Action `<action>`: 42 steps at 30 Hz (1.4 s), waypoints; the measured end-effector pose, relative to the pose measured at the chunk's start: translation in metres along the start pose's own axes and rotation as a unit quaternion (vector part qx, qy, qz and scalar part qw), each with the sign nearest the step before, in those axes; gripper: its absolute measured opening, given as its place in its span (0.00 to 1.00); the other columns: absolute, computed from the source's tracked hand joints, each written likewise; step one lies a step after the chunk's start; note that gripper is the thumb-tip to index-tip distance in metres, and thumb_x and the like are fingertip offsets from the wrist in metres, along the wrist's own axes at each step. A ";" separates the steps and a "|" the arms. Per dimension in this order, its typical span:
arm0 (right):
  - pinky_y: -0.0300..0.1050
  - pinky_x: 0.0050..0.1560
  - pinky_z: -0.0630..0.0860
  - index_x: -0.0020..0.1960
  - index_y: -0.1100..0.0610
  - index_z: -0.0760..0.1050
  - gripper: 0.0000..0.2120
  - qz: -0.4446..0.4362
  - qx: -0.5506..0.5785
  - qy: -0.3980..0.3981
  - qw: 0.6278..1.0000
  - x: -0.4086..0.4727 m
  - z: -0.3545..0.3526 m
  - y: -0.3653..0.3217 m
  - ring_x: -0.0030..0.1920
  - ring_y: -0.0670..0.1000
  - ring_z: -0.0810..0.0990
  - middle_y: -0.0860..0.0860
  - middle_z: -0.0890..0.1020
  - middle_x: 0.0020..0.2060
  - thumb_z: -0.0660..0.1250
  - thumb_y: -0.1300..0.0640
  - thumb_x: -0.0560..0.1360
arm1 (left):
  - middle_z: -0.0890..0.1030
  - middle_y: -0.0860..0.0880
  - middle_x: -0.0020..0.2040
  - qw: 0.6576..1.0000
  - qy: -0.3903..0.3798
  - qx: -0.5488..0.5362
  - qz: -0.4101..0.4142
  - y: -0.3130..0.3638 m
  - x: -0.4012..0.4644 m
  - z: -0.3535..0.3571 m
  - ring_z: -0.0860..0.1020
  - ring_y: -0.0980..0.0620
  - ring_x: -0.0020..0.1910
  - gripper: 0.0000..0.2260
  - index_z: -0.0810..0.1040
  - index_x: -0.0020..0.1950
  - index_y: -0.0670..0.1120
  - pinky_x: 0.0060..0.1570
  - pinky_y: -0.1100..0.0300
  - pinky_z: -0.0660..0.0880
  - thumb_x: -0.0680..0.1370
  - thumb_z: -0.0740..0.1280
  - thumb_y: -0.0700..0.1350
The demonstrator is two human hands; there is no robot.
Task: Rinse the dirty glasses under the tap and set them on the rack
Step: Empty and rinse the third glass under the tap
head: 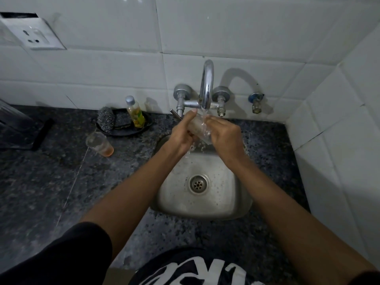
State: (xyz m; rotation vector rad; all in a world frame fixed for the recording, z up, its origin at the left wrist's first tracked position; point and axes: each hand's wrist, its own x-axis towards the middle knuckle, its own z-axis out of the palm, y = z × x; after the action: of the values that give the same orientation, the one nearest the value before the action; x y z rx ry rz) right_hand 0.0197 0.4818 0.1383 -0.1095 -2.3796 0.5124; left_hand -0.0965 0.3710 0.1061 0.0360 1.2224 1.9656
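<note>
Water runs from the chrome tap [207, 87] onto a clear glass [199, 128] that lies tilted between my hands above the steel sink [224, 200]. My left hand [182, 133] grips the glass at its left end. My right hand [225, 134] holds its right end, with fingers curled over it. Water splashes down off the glass into the basin. A second glass [99, 142] with an orange residue at its bottom stands on the dark counter to the left of the sink. The rack [14, 128] shows at the far left edge, partly cut off.
A black dish [123, 128] behind the second glass holds a steel scrubber [107, 118] and a small bottle of yellow liquid [135, 112]. White tiled walls close off the back and right. A wall socket [35, 36] sits upper left. A spare valve [256, 101] juts out right of the tap.
</note>
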 end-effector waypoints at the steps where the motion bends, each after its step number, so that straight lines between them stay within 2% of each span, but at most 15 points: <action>1: 0.49 0.55 0.84 0.58 0.63 0.85 0.14 0.040 0.022 0.009 0.999 0.001 0.001 -0.002 0.52 0.54 0.88 0.57 0.88 0.53 0.65 0.61 0.78 | 0.82 0.38 0.63 1.000 0.014 -0.018 0.005 -0.002 0.002 -0.002 0.81 0.40 0.61 0.33 0.79 0.70 0.37 0.67 0.43 0.76 0.73 0.79 0.57; 3: 0.44 0.54 0.83 0.59 0.62 0.86 0.13 0.090 0.044 0.018 0.995 0.006 0.003 -0.003 0.49 0.52 0.88 0.55 0.88 0.52 0.67 0.64 0.78 | 0.80 0.37 0.65 0.998 0.008 -0.065 0.008 -0.007 0.000 -0.003 0.79 0.40 0.63 0.28 0.77 0.71 0.36 0.71 0.43 0.73 0.79 0.74 0.54; 5: 0.37 0.51 0.80 0.57 0.61 0.86 0.10 0.064 0.036 0.003 0.997 0.008 0.003 -0.003 0.47 0.52 0.88 0.56 0.89 0.50 0.70 0.65 0.77 | 0.82 0.38 0.62 0.996 -0.018 -0.084 -0.005 -0.006 -0.005 -0.001 0.79 0.40 0.62 0.25 0.78 0.68 0.36 0.66 0.46 0.76 0.82 0.70 0.55; 8: 0.45 0.55 0.83 0.57 0.64 0.85 0.11 -0.047 -0.015 -0.014 0.999 0.001 0.004 0.000 0.52 0.56 0.87 0.59 0.87 0.53 0.75 0.65 0.75 | 0.85 0.43 0.54 0.995 -0.090 -0.025 -0.035 0.002 -0.011 0.010 0.84 0.46 0.54 0.24 0.81 0.63 0.41 0.53 0.51 0.82 0.82 0.65 0.61; 10: 0.50 0.58 0.83 0.58 0.64 0.85 0.12 -0.058 -0.012 -0.002 0.998 -0.002 0.005 0.003 0.55 0.57 0.87 0.60 0.87 0.55 0.73 0.65 0.76 | 0.85 0.44 0.52 0.998 -0.059 0.023 -0.029 0.004 -0.009 0.009 0.83 0.46 0.53 0.22 0.80 0.63 0.42 0.48 0.52 0.83 0.81 0.70 0.59; 14: 0.50 0.54 0.85 0.59 0.62 0.85 0.13 0.061 0.047 0.036 0.996 0.001 0.006 -0.002 0.53 0.55 0.88 0.57 0.88 0.54 0.71 0.66 0.76 | 0.84 0.42 0.57 0.998 -0.037 -0.053 0.012 0.000 -0.005 -0.002 0.82 0.44 0.57 0.14 0.81 0.62 0.43 0.59 0.48 0.79 0.81 0.71 0.50; 16: 0.51 0.56 0.84 0.61 0.63 0.84 0.15 -0.002 0.015 0.009 1.000 -0.002 0.006 -0.002 0.54 0.56 0.87 0.59 0.87 0.56 0.75 0.67 0.75 | 0.83 0.42 0.56 0.993 -0.072 -0.089 -0.007 -0.002 -0.008 0.000 0.82 0.45 0.55 0.12 0.80 0.59 0.42 0.59 0.48 0.78 0.83 0.68 0.49; 20: 0.51 0.68 0.78 0.63 0.66 0.82 0.16 -0.189 -0.057 -0.029 0.980 -0.011 0.010 0.003 0.62 0.58 0.84 0.61 0.85 0.61 0.75 0.69 0.76 | 0.82 0.49 0.40 0.994 -0.084 -0.011 -0.074 0.009 -0.011 0.010 0.82 0.52 0.41 0.14 0.82 0.45 0.45 0.43 0.59 0.80 0.82 0.68 0.54; 22: 0.51 0.69 0.77 0.64 0.66 0.82 0.15 -0.175 -0.049 -0.012 0.983 -0.014 0.012 0.005 0.64 0.57 0.84 0.60 0.84 0.62 0.73 0.69 0.77 | 0.82 0.49 0.40 0.996 -0.076 -0.007 -0.050 0.013 -0.014 0.013 0.82 0.52 0.40 0.12 0.83 0.45 0.46 0.44 0.59 0.80 0.83 0.68 0.51; 26: 0.54 0.63 0.81 0.64 0.66 0.82 0.16 -0.026 0.012 0.018 0.999 -0.015 0.016 -0.003 0.62 0.58 0.84 0.61 0.85 0.60 0.72 0.70 0.76 | 0.85 0.44 0.48 0.989 -0.083 -0.116 -0.027 0.009 -0.019 0.009 0.83 0.48 0.49 0.15 0.84 0.49 0.43 0.55 0.53 0.79 0.84 0.62 0.50; 29: 0.53 0.66 0.80 0.65 0.66 0.82 0.19 -0.092 -0.022 -0.020 0.995 -0.016 0.013 0.000 0.63 0.59 0.84 0.62 0.84 0.61 0.74 0.71 0.74 | 0.83 0.45 0.47 0.988 -0.111 -0.083 -0.065 0.011 -0.016 0.012 0.82 0.48 0.48 0.18 0.83 0.51 0.43 0.54 0.53 0.79 0.85 0.63 0.56; 31: 0.54 0.66 0.80 0.64 0.66 0.82 0.16 -0.161 -0.055 -0.032 0.985 -0.015 0.007 0.004 0.63 0.59 0.84 0.61 0.84 0.61 0.73 0.68 0.76 | 0.84 0.48 0.42 0.994 -0.082 -0.010 -0.078 0.012 -0.012 0.010 0.83 0.51 0.43 0.19 0.84 0.47 0.45 0.44 0.58 0.81 0.85 0.64 0.58; 33: 0.53 0.67 0.79 0.62 0.66 0.83 0.13 -0.151 -0.046 -0.018 0.987 -0.014 0.005 0.003 0.62 0.58 0.84 0.61 0.85 0.60 0.72 0.66 0.78 | 0.86 0.49 0.41 0.998 -0.032 0.011 -0.051 0.010 -0.011 0.007 0.83 0.51 0.43 0.16 0.85 0.46 0.46 0.41 0.59 0.81 0.85 0.66 0.55; 37: 0.49 0.62 0.82 0.59 0.65 0.84 0.11 0.008 0.032 0.041 0.999 -0.009 0.008 -0.009 0.58 0.56 0.86 0.60 0.87 0.56 0.70 0.67 0.78 | 0.83 0.41 0.55 0.995 -0.046 -0.090 -0.017 0.007 -0.011 0.004 0.82 0.45 0.54 0.17 0.80 0.60 0.40 0.60 0.49 0.77 0.84 0.65 0.54; 42: 0.49 0.67 0.79 0.60 0.66 0.83 0.14 -0.135 -0.041 -0.014 0.990 -0.007 0.005 -0.001 0.59 0.58 0.86 0.62 0.86 0.58 0.74 0.68 0.75 | 0.84 0.47 0.43 0.992 -0.103 -0.016 -0.069 0.011 -0.013 0.011 0.83 0.50 0.43 0.22 0.84 0.48 0.44 0.46 0.56 0.81 0.85 0.62 0.61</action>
State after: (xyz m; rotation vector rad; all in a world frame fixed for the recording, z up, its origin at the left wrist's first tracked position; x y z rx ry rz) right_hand 0.0221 0.4777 0.1307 0.1815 -2.3946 0.2889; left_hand -0.0901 0.3687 0.1252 0.1303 1.0320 1.8122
